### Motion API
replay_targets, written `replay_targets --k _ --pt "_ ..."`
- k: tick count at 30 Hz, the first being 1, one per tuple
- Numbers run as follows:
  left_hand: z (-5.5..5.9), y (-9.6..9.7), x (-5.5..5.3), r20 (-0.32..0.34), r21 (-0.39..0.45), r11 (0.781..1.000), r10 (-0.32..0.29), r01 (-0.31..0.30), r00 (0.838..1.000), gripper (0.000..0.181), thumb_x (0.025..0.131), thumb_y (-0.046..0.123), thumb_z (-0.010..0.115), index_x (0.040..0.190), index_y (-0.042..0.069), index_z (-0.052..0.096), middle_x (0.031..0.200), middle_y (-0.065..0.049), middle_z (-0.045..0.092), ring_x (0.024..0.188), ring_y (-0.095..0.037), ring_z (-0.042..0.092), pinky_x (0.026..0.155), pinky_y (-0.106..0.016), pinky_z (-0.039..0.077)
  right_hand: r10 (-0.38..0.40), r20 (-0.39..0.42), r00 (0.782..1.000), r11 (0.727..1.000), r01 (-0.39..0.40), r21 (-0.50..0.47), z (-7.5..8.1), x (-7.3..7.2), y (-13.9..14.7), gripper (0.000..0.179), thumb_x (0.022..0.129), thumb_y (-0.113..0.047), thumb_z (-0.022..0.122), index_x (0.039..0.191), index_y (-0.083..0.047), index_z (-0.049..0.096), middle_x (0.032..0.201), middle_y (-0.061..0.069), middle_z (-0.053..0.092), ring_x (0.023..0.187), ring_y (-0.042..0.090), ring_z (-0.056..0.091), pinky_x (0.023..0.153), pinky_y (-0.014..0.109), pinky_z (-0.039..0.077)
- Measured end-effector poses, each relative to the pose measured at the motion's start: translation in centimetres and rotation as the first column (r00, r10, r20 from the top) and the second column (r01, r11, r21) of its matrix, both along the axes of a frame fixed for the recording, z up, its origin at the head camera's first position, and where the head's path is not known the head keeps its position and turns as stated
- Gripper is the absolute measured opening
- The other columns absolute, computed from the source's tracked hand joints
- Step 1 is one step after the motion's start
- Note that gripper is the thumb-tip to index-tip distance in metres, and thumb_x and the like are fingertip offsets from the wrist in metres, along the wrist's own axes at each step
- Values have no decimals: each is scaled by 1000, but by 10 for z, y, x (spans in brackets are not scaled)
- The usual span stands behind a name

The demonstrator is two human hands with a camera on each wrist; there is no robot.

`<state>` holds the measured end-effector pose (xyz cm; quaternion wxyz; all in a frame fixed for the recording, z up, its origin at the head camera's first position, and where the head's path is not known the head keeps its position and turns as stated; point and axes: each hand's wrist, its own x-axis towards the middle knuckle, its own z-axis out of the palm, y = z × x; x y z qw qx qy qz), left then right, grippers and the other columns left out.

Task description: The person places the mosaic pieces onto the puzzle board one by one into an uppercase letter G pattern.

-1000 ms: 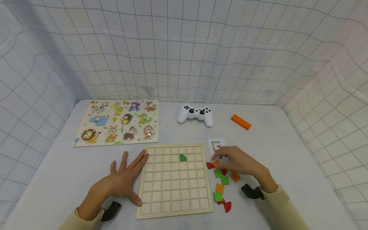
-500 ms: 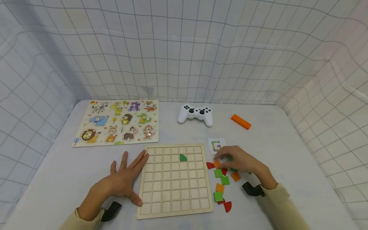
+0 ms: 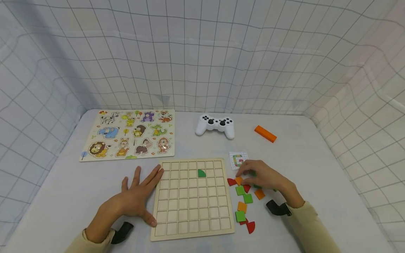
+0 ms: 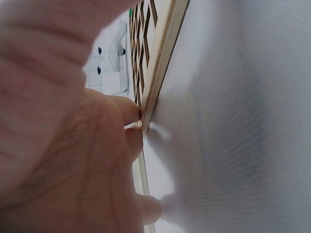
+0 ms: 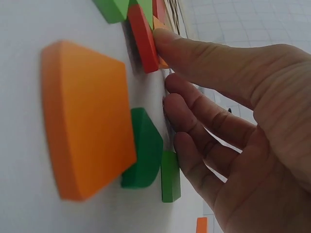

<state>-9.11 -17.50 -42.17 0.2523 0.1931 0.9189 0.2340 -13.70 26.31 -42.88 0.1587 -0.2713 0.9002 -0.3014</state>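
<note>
A square wooden grid board [image 3: 154,225] lies on the table, one dark green quarter-circle tile [image 3: 201,173] in a cell near its top. My left hand [image 3: 134,200] rests at its left edge with spread fingers; in the left wrist view, fingertips meet the board's edge [image 4: 158,73]. Right of the board, my right hand [image 3: 264,175] bends over loose tiles, pinching an orange square tile [image 3: 238,181] between thumb and index finger. Red quarter-circle tiles [image 3: 231,182] lie beside it. Under the palm, the right wrist view shows another orange tile [image 5: 90,121] and a dark green piece [image 5: 146,150].
Light green squares [image 3: 248,198], an orange square [image 3: 242,207] and red quarter-circles [image 3: 251,227] trail down the board's right side. A small pattern card [image 3: 234,161] lies above the right hand. Farther back are an animal puzzle [image 3: 133,137], a white game controller [image 3: 215,126] and an orange bar [image 3: 265,134].
My right hand has shifted slightly right, and its thumb and index finger have closed around the orange tile. More of the pattern card shows. My left hand has stayed still.
</note>
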Motion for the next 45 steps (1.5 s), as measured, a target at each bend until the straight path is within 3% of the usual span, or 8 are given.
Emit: replay_targets --k 10,17,28,36,45 --pt "-1 0 -1 10 1 1000 3 -3 1000 156 43 52 96 163 17 3 170 -10 -9 142 -63 -22 99 -85 -10 -28 20 999 1000 28 12 1 2 -2 18 87 -18 79 102 -22 70 99 -9 65 89 13 55 81 26 50" --pt "-1 0 -1 8 -10 1000 -3 3 1000 156 43 54 96 163 17 2 170 -10 -10 141 -64 -22 98 -85 -9 -5 23 1000 1000 4 21 2 1 -2 14 89 -18 77 101 -20 69 91 -10 64 83 8 55 75 23 50" --pt "2 2 -2 17 -19 1000 3 -2 1000 155 43 53 95 163 16 3 170 -10 -10 142 -62 -22 99 -85 -9 54 5 999 996 -53 -71 1 -3 1 8 93 -19 72 101 -19 71 90 -12 68 81 7 58 77 23 52" --pt "1 0 -1 14 -13 1000 3 -3 1000 156 43 53 95 163 16 2 170 -10 -10 142 -63 -22 99 -85 -9 44 -16 999 991 -46 -124 -2 -6 -2 13 95 -23 70 106 -18 74 102 -6 73 90 9 64 86 27 56" --pt "1 1 -1 19 -14 1000 3 -3 1000 156 43 52 96 163 17 2 170 -10 -10 142 -62 -23 100 -84 -11 50 -22 999 986 -53 -160 4 -8 -14 17 96 -19 69 112 -15 73 107 -4 73 93 10 65 88 27 56"
